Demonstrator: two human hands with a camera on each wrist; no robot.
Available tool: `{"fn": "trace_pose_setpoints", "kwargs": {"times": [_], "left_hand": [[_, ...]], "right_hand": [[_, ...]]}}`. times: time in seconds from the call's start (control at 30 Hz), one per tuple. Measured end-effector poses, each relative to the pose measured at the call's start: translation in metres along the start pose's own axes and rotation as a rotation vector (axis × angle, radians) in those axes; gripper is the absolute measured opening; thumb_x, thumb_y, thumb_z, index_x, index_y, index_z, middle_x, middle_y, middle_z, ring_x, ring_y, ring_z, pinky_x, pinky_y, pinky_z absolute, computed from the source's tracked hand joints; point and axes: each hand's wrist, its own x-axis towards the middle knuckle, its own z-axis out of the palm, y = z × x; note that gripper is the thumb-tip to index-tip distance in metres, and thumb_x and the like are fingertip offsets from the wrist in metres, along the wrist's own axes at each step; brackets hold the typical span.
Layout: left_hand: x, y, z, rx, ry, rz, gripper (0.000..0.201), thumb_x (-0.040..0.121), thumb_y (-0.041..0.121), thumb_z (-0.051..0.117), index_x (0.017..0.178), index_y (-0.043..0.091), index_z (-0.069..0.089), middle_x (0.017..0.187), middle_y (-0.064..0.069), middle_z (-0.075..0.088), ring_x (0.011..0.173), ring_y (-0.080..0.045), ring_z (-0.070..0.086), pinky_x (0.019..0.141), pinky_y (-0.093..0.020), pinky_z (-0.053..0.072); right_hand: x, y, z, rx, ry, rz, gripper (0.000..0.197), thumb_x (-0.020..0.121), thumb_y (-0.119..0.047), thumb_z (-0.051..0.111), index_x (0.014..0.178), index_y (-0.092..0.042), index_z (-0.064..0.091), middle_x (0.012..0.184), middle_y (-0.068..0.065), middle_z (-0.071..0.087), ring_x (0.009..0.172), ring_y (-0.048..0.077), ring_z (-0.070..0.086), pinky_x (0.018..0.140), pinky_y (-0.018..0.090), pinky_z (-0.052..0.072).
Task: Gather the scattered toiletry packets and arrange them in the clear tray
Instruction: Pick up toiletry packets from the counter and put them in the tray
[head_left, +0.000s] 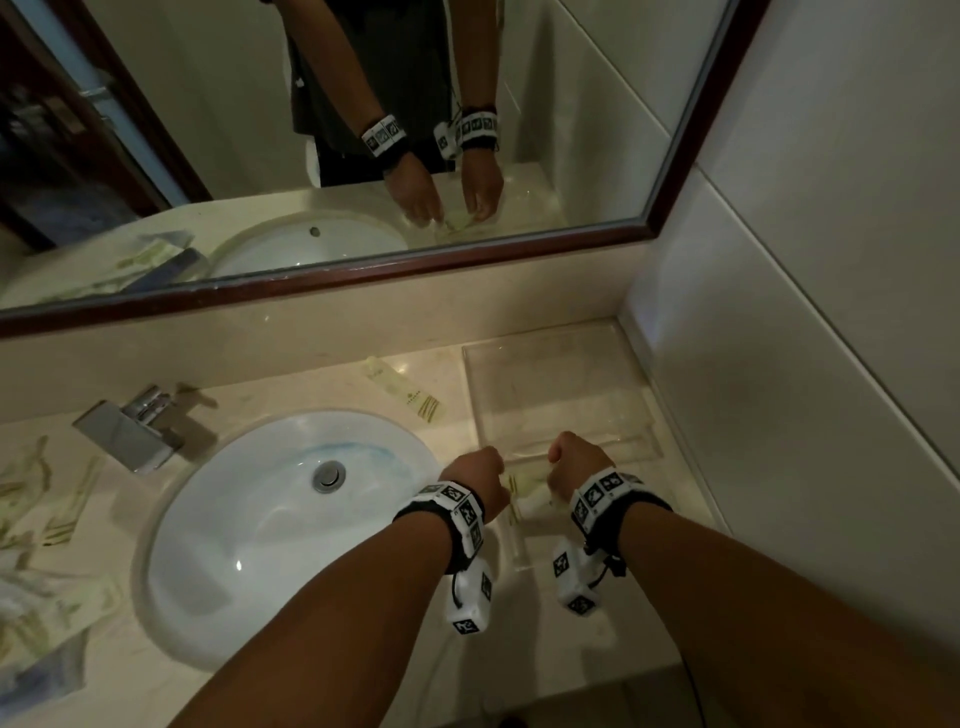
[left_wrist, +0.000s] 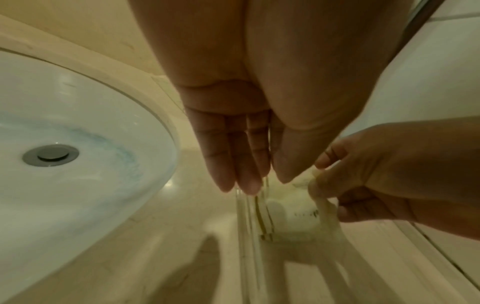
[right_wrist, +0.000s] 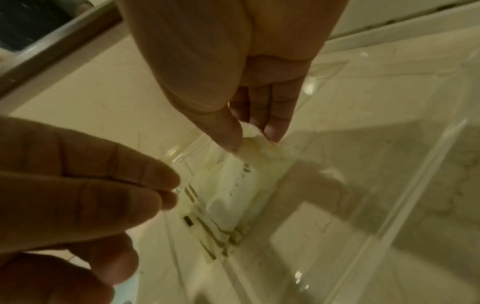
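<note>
Holding a pale packet (right_wrist: 233, 185) by its crimped top edge, the right hand (right_wrist: 233, 67) has it pinched between thumb and fingers, low in the near corner of the clear tray (head_left: 550, 364), lower middle of the head view. Can't tell if the packet is already resting on the tray floor or just above it. The left hand (left_wrist: 241, 115) is right beside it with fingers straight and together, tips at the tray's left wall, holding nothing. Rest of the tray looks bare, you see the counter (head_left: 322, 384) straight through it.

Around it: one more packet (head_left: 405, 396) lies flat on the counter just left of the tray's far end, middle of the frame. A bunch of loose packets (head_left: 47, 499) sits at the far left edge, with the white sink (head_left: 260, 530) and the chrome tap (head_left: 130, 426) between them and the tray. The mirror (head_left: 311, 130) fills the upper part.
</note>
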Motion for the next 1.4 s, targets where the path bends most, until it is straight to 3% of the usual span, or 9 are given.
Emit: {"fn": "trace_pose_setpoints", "kwargs": {"times": [0.1,0.3,0.47,0.57,0.77,0.87,0.97,1.2,1.4], "left_hand": [[0.003,0.000,0.003,0.039,-0.085,0.101,0.037,0.092,0.023,0.059,0.129,0.021,0.062,0.135,-0.002,0.058,0.123,-0.022,0.055,0.104,-0.031,0.044],[0.004,0.003,0.014,0.101,-0.207,0.167,0.040,0.089,0.029,0.063,0.129,0.031,0.063,0.138,-0.002,0.055,0.117,-0.023,0.060,0.100,-0.035,0.049],[0.006,0.001,0.012,0.143,-0.231,0.173,0.044,0.089,0.034,0.064,0.132,0.027,0.061,0.145,-0.004,0.042,0.125,-0.027,0.055,0.105,-0.038,0.046],[0.008,0.000,0.009,0.170,-0.217,0.167,0.044,0.088,0.038,0.065,0.130,0.027,0.062,0.143,-0.005,0.043,0.122,-0.028,0.056,0.104,-0.039,0.047],[0.009,0.002,0.006,0.230,-0.183,0.175,0.044,0.092,0.039,0.061,0.134,0.023,0.059,0.138,-0.008,0.042,0.118,-0.032,0.057,0.100,-0.041,0.049],[0.008,0.002,0.005,0.227,-0.187,0.180,0.041,0.094,0.037,0.058,0.132,0.024,0.061,0.138,-0.009,0.042,0.119,-0.032,0.056,0.100,-0.040,0.048],[0.008,0.000,0.005,0.181,-0.175,0.181,0.040,0.094,0.033,0.055,0.133,0.022,0.060,0.141,-0.007,0.042,0.122,-0.030,0.055,0.101,-0.037,0.048],[0.014,-0.005,0.007,0.057,-0.181,0.103,0.057,0.086,0.034,0.062,0.139,0.020,0.045,0.143,0.005,0.051,0.126,-0.020,0.055,0.104,-0.031,0.045],[0.010,0.002,0.004,0.204,-0.245,0.190,0.060,0.091,0.037,0.059,0.148,0.030,0.042,0.161,0.001,0.019,0.141,-0.024,0.038,0.115,-0.037,0.034]], "right_hand": [[0.005,0.000,0.010,0.058,0.036,0.019,0.017,0.085,-0.015,0.056,0.098,-0.026,0.053,0.094,0.002,0.058,0.081,0.023,0.055,0.069,0.027,0.042],[0.011,0.002,0.013,0.225,0.111,0.055,0.016,0.080,-0.020,0.062,0.093,-0.025,0.054,0.092,-0.001,0.064,0.081,0.020,0.060,0.072,0.030,0.050],[0.013,0.011,0.002,0.122,0.020,0.106,0.046,0.071,-0.051,0.068,0.104,-0.022,0.054,0.103,0.001,0.064,0.093,0.025,0.063,0.077,0.034,0.051],[0.014,0.012,0.005,0.035,-0.075,0.151,0.046,0.068,-0.064,0.070,0.079,-0.021,0.057,0.096,0.006,0.068,0.084,0.026,0.063,0.072,0.030,0.048],[0.012,0.005,0.013,0.114,-0.117,0.187,0.029,0.079,-0.034,0.073,0.063,-0.016,0.056,0.070,0.002,0.059,0.063,0.018,0.060,0.065,0.027,0.050],[0.016,0.009,0.015,0.132,-0.151,0.169,0.013,0.085,-0.025,0.070,0.080,-0.013,0.067,0.094,0.007,0.068,0.089,0.024,0.068,0.071,0.025,0.052],[0.021,0.010,0.014,0.292,-0.130,0.190,0.038,0.085,-0.026,0.071,0.117,-0.005,0.067,0.119,0.015,0.067,0.109,0.031,0.066,0.087,0.035,0.057],[0.014,0.006,0.014,0.112,-0.032,0.115,0.038,0.097,-0.046,0.052,0.107,-0.012,0.065,0.114,0.013,0.065,0.104,0.032,0.062,0.082,0.033,0.049],[0.018,0.013,0.010,0.061,0.052,0.111,0.031,0.093,-0.033,0.047,0.102,-0.014,0.070,0.112,0.011,0.068,0.104,0.030,0.064,0.084,0.031,0.051]]}}
